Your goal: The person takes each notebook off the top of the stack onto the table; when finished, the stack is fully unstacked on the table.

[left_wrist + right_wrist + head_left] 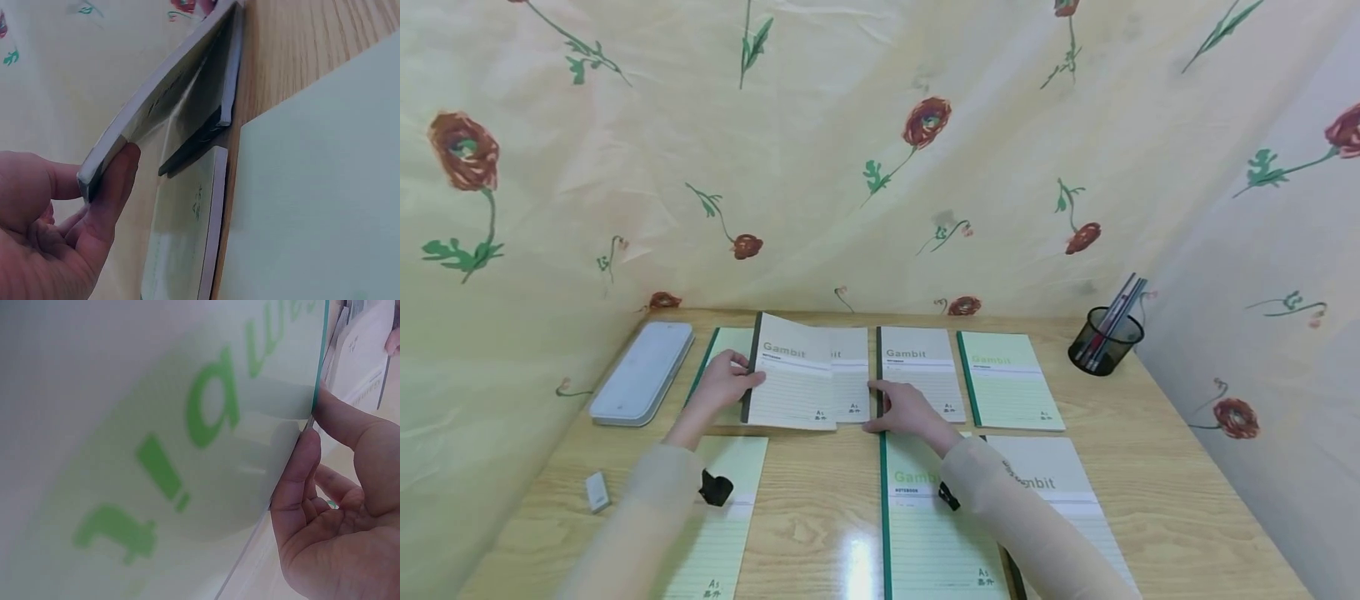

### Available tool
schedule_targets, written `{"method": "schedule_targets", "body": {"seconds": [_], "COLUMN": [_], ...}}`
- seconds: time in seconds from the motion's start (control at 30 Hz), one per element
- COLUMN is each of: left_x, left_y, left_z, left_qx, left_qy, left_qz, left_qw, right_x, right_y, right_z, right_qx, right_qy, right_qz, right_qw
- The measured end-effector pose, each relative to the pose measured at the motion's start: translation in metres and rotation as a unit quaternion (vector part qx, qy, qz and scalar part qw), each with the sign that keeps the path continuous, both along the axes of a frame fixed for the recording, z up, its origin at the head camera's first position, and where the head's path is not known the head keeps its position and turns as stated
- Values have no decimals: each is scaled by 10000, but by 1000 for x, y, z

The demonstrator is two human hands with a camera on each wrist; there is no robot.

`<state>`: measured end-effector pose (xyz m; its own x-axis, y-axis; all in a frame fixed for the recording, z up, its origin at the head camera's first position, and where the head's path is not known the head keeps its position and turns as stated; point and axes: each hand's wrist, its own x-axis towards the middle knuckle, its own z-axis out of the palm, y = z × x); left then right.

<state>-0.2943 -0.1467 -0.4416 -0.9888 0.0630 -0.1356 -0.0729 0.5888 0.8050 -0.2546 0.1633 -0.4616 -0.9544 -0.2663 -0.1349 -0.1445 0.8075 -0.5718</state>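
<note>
My left hand [724, 390] pinches the dark spine edge of a grey Gambit notebook [792, 375], tilted up on that side. Under its right part lies another grey notebook [852, 367], and a green notebook [733, 340] shows behind my left hand. In the left wrist view, thumb and fingers clasp the raised notebook's corner [94, 178]. My right hand [916, 412] has its fingertips at the lower left edge of a third grey notebook [921, 358], by the gap beside the second. Which edge they touch is unclear. A green notebook [917, 533] lies beneath the right forearm.
A white case [642, 375] lies at the left, with an eraser-like white block [597, 492] nearer. At the back right stand a green notebook [1011, 379] and a black mesh pen cup [1105, 342]. Nearer lie a green notebook [730, 500] and a grey one [1075, 475].
</note>
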Motion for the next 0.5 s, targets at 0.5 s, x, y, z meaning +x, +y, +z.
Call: {"method": "schedule_targets", "body": {"seconds": [0.5], "left_x": [34], "left_y": [-24], "left_z": [4], "left_qx": [598], "left_qy": [-165], "left_qz": [379], "left_qw": [9974], "right_x": [-2], "right_y": [1], "right_z": [-2], "right_qx": [-91], "right_qy": [-41], "right_qz": [-29], "right_qw": [9999]}}
